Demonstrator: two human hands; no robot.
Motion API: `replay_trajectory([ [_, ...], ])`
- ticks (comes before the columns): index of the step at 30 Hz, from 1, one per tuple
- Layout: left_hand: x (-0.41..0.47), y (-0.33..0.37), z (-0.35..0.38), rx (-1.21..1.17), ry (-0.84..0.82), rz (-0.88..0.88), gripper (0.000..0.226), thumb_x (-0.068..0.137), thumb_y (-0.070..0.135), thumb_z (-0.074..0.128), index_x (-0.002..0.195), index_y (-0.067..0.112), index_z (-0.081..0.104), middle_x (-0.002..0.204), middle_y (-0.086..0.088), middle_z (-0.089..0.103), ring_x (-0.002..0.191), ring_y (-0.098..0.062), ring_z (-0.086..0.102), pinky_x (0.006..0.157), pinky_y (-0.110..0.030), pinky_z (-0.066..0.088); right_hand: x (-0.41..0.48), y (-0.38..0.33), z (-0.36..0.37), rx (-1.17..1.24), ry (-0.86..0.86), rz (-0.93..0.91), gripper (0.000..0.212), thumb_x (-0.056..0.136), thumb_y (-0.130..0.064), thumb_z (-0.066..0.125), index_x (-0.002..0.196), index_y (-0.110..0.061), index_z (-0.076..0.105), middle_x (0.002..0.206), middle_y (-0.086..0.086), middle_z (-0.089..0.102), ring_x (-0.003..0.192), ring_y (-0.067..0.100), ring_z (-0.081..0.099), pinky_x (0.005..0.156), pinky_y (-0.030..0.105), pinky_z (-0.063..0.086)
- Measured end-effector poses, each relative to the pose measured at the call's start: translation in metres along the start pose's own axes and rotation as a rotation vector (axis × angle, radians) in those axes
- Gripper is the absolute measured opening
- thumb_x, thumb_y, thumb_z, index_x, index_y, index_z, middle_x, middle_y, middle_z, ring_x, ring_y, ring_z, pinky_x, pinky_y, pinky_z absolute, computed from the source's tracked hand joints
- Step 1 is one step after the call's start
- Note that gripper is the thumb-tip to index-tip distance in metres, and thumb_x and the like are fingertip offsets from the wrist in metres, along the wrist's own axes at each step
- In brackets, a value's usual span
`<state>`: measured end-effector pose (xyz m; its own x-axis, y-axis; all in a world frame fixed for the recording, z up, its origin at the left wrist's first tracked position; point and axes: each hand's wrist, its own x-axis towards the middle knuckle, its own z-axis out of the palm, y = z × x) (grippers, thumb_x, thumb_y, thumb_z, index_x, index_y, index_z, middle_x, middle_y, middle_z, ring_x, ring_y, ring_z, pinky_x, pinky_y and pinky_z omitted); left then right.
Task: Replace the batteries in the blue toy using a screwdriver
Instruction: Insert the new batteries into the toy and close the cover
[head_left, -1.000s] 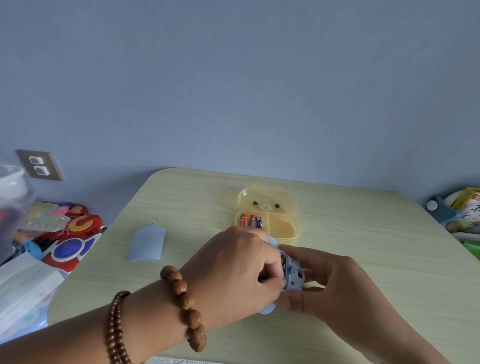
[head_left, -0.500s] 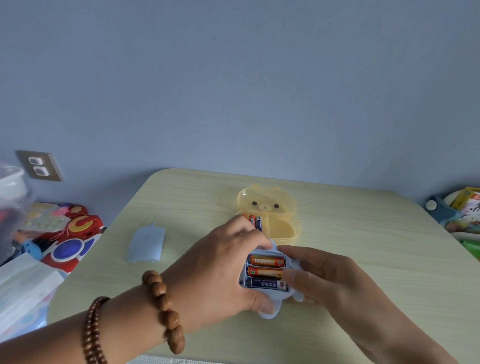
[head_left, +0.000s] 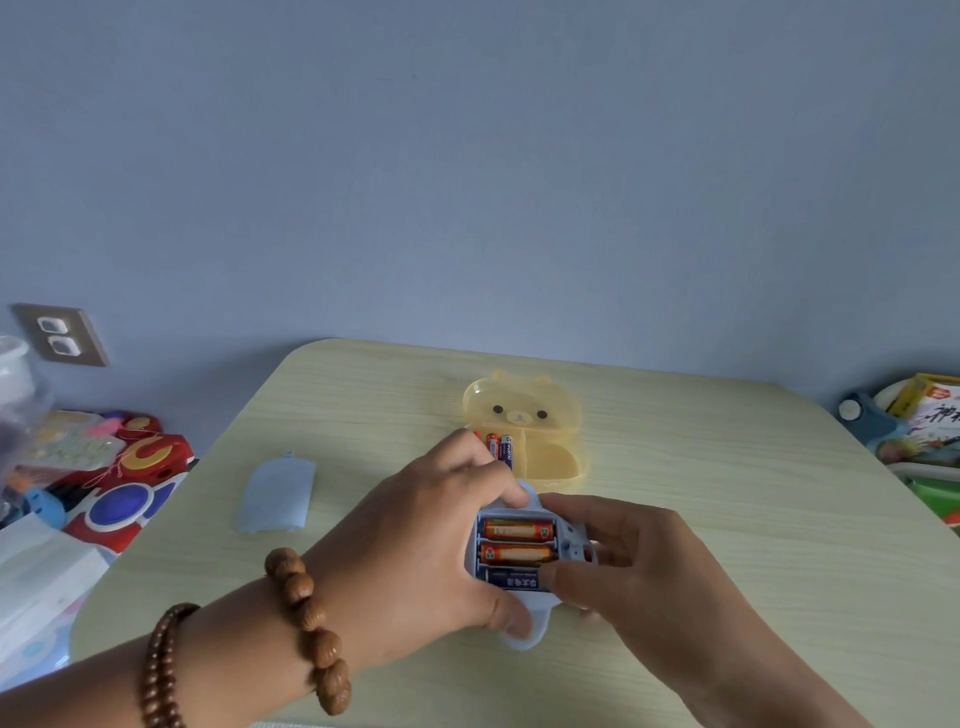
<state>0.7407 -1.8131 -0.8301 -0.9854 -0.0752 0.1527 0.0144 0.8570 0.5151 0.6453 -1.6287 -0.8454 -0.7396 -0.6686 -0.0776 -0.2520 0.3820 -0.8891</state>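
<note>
- Looking down from the head view, the blue toy (head_left: 525, 636) sits low over the table (head_left: 727, 493), its back turned up, just in front of the yellow bear case (head_left: 522, 410).
- The left hand (head_left: 415, 551) is clamped round the toy's left end, with the fingers curled over the far edge and the thumb on the near edge.
- The right hand (head_left: 649, 571) has its fingers curled about the right end. One fingertip lies at the end of the dark blue battery (head_left: 511, 581). I can't tell whether it presses the cell or only the rim beside it.
- The compartment is open and all three bays are filled: two orange batteries (head_left: 517, 531) and the dark blue one nearest the wearer.
- The toy's cover (head_left: 278, 496) lies flat on the table, well apart to the left.
- The case lid is up, with loose batteries (head_left: 498, 449) in its left compartment. The right compartment looks empty.
- No screwdriver is visible.
- Step in hand, as I judge it: working the cells in the bay.
  - Keep the left grip firm so the toy can't roll.
  - Press each cell against its spring end and check it lies flush.
  - Confirm polarity before closing up.
- Still to do: fetch the cover, seat it square and screw it down.
</note>
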Motion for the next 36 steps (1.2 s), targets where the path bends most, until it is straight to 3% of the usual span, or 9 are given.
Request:
replay_trajectory([
  [3, 0.0, 0.001, 0.001, 0.03, -0.003, 0.009, 0.076, 0.053, 0.063, 0.087, 0.119, 0.043, 0.056, 0.114, 0.028, 0.038, 0.096, 0.01, 0.051, 0.073, -0.008, 0.039, -0.002, -0.004, -0.001, -0.011, -0.007, -0.015, 0.039, 0.082, -0.005, 0.072, 0.107, -0.036, 0.074, 0.084, -0.01, 0.079, 0.06, -0.002, 0.065, 0.058, 0.012, 0.047],
  [7, 0.0, 0.0, 0.001, 0.012, 0.001, 0.006, 0.076, 0.051, 0.064, 0.087, 0.118, 0.043, 0.056, 0.113, 0.028, 0.039, 0.096, 0.009, 0.052, 0.073, -0.008, 0.04, -0.003, 0.0, -0.001, -0.047, -0.016, -0.031, 0.039, 0.083, -0.021, 0.076, 0.116, -0.04, 0.069, 0.098, -0.014, 0.078, 0.079, 0.001, 0.07, 0.072, 0.021, 0.054],
  [10, -0.001, -0.005, 0.0, -0.045, -0.005, -0.011, 0.074, 0.052, 0.067, 0.086, 0.115, 0.041, 0.058, 0.112, 0.028, 0.043, 0.1, 0.01, 0.051, 0.075, -0.007, 0.041, -0.009, 0.005, -0.002, -0.009, -0.08, -0.038, 0.068, 0.065, -0.041, 0.088, 0.127, -0.044, 0.059, 0.11, -0.016, 0.076, 0.096, 0.004, 0.073, 0.086, 0.025, 0.057],
  [13, -0.002, -0.008, 0.0, -0.056, -0.007, -0.004, 0.076, 0.051, 0.066, 0.087, 0.117, 0.043, 0.057, 0.114, 0.028, 0.045, 0.102, 0.009, 0.051, 0.077, -0.01, 0.045, -0.01, 0.011, -0.001, -0.024, -0.064, -0.055, 0.084, 0.054, -0.022, 0.098, 0.121, -0.05, 0.055, 0.102, -0.024, 0.076, 0.09, 0.0, 0.074, 0.078, 0.012, 0.055],
  [17, -0.004, -0.011, -0.02, -0.022, -0.065, -0.035, 0.075, 0.049, 0.083, 0.075, 0.113, 0.048, 0.057, 0.11, 0.03, 0.052, 0.1, 0.012, 0.054, 0.078, -0.014, 0.048, -0.01, 0.009, 0.002, 0.054, -0.078, -0.088, 0.073, 0.061, -0.016, 0.095, 0.119, -0.046, 0.063, 0.103, -0.015, 0.078, 0.093, 0.004, 0.075, 0.08, 0.015, 0.055],
  [21, 0.001, -0.038, -0.057, 0.359, 0.171, -0.286, 0.066, 0.065, 0.088, 0.047, 0.111, 0.041, 0.052, 0.105, 0.018, 0.053, 0.094, -0.001, 0.058, 0.076, -0.024, 0.047, -0.012, 0.007, 0.001, 0.079, -0.054, -0.086, 0.067, 0.064, -0.014, 0.093, 0.112, -0.052, 0.066, 0.095, -0.016, 0.079, 0.084, -0.001, 0.074, 0.074, 0.013, 0.054],
  [24, 0.001, -0.062, -0.069, 0.676, 0.056, -0.613, 0.08, 0.063, 0.095, 0.028, 0.102, 0.027, 0.046, 0.1, 0.0, 0.043, 0.105, -0.024, 0.059, 0.086, -0.037, 0.05, -0.012, 0.007, 0.002, 0.072, -0.036, -0.086, 0.07, 0.062, -0.016, 0.094, 0.119, -0.046, 0.066, 0.095, -0.015, 0.079, 0.079, -0.003, 0.072, 0.073, 0.011, 0.051],
  [29, -0.004, -0.074, -0.057, 0.715, -0.209, -0.729, 0.072, 0.07, 0.088, 0.047, 0.11, 0.027, 0.046, 0.099, 0.002, 0.042, 0.103, -0.018, 0.058, 0.078, -0.027, 0.045, -0.012, 0.004, 0.004, 0.06, -0.049, -0.103, 0.071, 0.064, -0.009, 0.092, 0.122, -0.04, 0.064, 0.087, -0.019, 0.078, 0.068, -0.007, 0.069, 0.068, 0.006, 0.049],
  [36, -0.003, -0.067, -0.063, 0.697, -0.179, -0.582, 0.041, 0.077, 0.06, 0.06, 0.097, 0.029, 0.044, 0.086, 0.01, 0.047, 0.089, -0.015, 0.056, 0.067, -0.026, 0.039, -0.014, 0.001, 0.003, 0.094, -0.062, -0.063, 0.072, 0.065, -0.009, 0.091, 0.121, -0.044, 0.063, 0.085, -0.02, 0.077, 0.071, -0.005, 0.071, 0.068, 0.007, 0.05],
])
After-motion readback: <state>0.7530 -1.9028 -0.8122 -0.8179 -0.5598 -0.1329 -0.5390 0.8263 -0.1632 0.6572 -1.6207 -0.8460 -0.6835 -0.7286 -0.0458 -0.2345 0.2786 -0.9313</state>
